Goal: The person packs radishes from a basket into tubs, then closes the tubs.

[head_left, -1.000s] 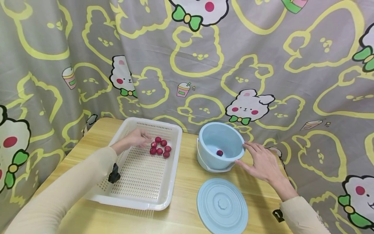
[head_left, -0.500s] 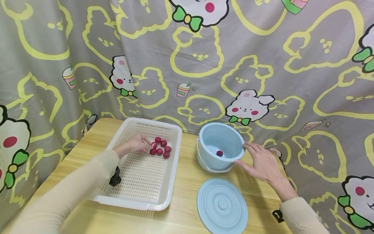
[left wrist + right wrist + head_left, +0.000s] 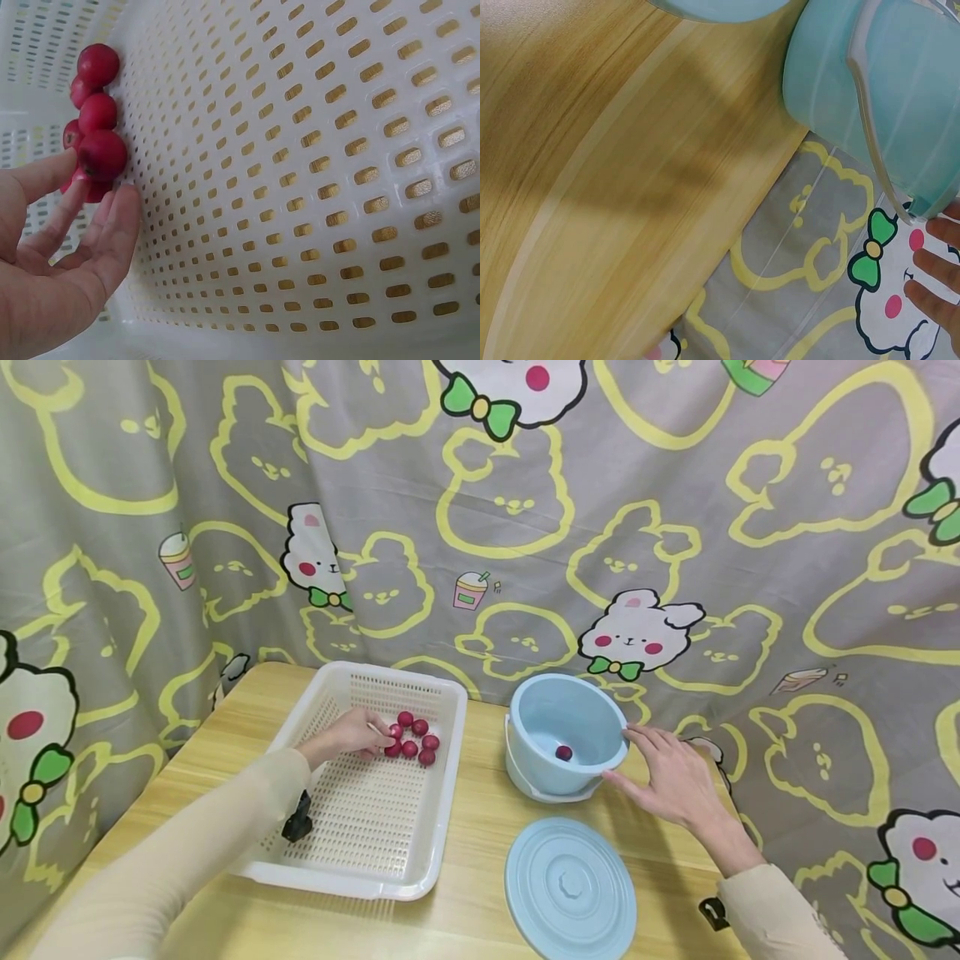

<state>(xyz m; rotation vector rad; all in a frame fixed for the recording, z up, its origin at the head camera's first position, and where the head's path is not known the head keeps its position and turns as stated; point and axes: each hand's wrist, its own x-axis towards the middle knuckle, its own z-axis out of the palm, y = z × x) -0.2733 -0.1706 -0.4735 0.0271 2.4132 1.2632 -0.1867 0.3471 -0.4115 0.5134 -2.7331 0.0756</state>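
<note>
The left hand (image 3: 351, 733), its fingers half-curled, meets the nearest red fruit (image 3: 102, 154) just right of its tips in the white basket (image 3: 322, 881); I cannot tell whether it pinches. Only the head view shows one fruit (image 3: 563, 752) inside the blue bucket (image 3: 555, 710), which the right hand (image 3: 675, 777) touches with loosely spread fingers.

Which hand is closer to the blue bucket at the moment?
Right. The right hand is at the rim of the blue bucket, on its right side. The left hand is away to the bucket's left, inside the white basket by the red round items.
</note>
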